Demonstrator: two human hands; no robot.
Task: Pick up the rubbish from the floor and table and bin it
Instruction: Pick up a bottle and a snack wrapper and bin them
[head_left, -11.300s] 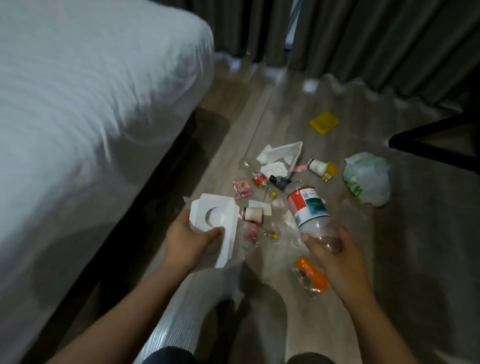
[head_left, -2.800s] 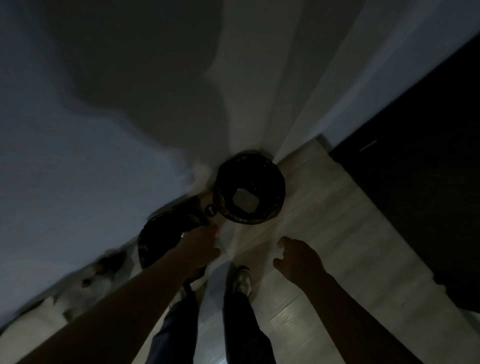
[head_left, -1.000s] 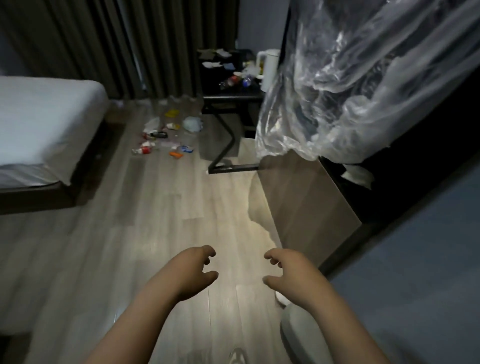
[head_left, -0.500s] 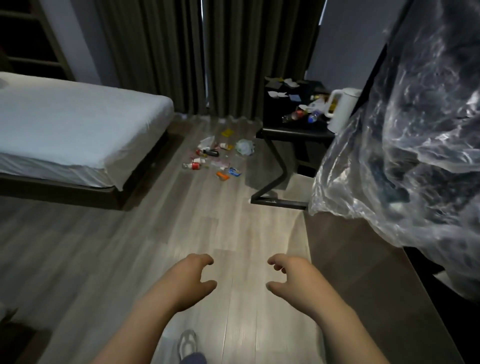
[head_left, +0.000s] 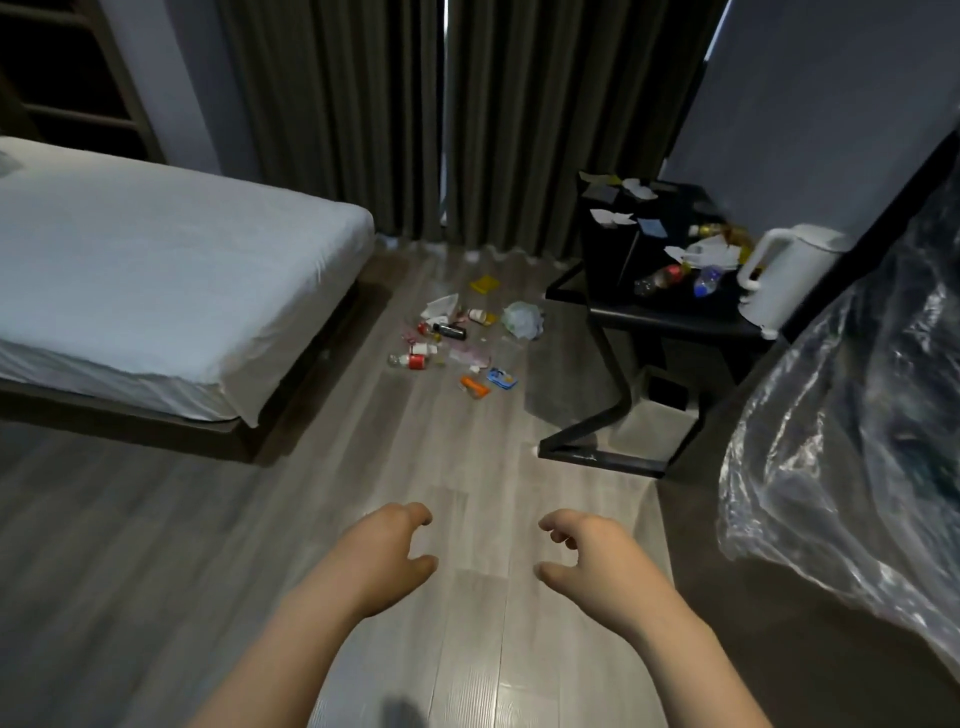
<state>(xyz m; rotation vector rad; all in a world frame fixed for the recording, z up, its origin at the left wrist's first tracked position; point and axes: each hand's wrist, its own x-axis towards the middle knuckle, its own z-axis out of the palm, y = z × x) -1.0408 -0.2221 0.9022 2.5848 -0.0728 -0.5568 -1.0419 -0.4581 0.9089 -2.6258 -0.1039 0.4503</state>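
Both grips hang loose and empty: left hand (head_left: 387, 558), right hand (head_left: 587, 558). Far ahead, the red-labelled bottle (head_left: 411, 361) lies left-right among rubbish (head_left: 467, 338). Open floor (head_left: 467, 467) runs between bed (head_left: 156, 270) and worktop (head_left: 670, 315).

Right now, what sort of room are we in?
Probably a hotel bedroom: a made bed on the left, floor-length curtains behind it, and a small black table carrying a white kettle.

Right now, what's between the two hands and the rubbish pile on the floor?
Only bare grey wood-plank floor, in the head view, from the empty left hand and right hand to the scattered pile of bottles and wrappers.
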